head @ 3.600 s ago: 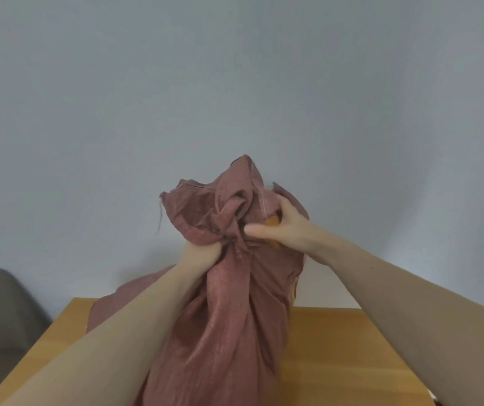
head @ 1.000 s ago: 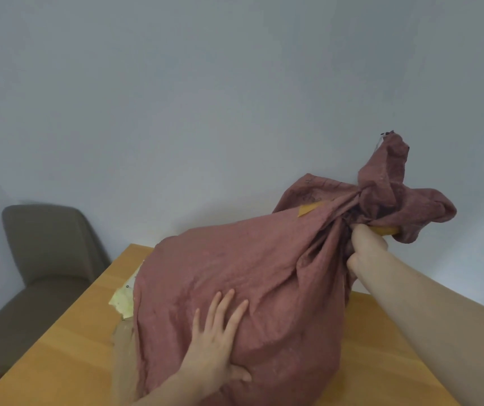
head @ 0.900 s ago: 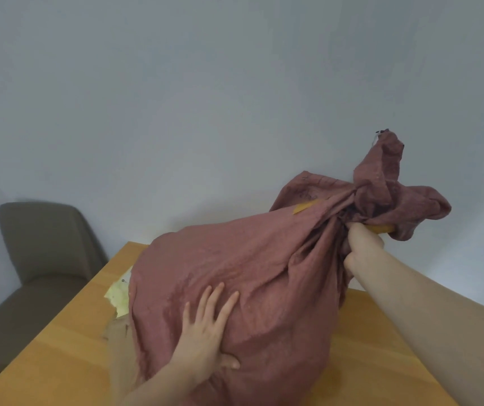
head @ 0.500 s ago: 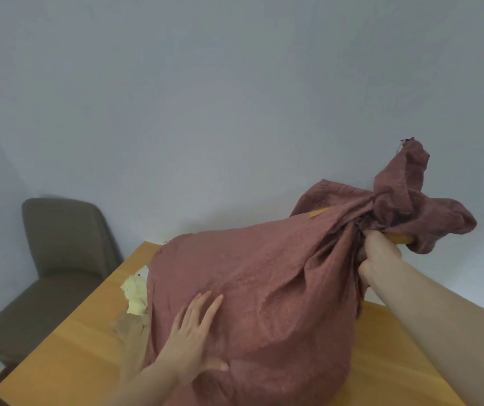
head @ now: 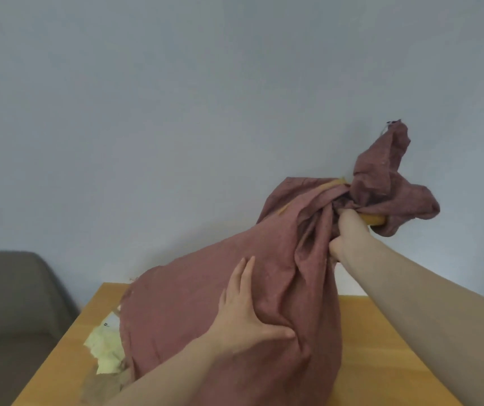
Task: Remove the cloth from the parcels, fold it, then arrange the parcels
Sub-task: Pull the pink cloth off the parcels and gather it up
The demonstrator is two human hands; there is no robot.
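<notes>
Wooden table with a cloth bundle and loose wrappings on it

A light orange-brown wooden table (head: 381,332) filled the lower middle and lower right of the frame, its far edge against the pale wall. A large dusty-pink cloth bundle (head: 191,317) sat on it at lower centre, leaning up toward the right of the frame. At the bundle's lower left, touching its edge, lay a crumpled pale yellow sheet (head: 104,351), a white piece (head: 111,320) just above it, and a brown paper piece (head: 97,388) near the bottom edge of the frame.
</notes>
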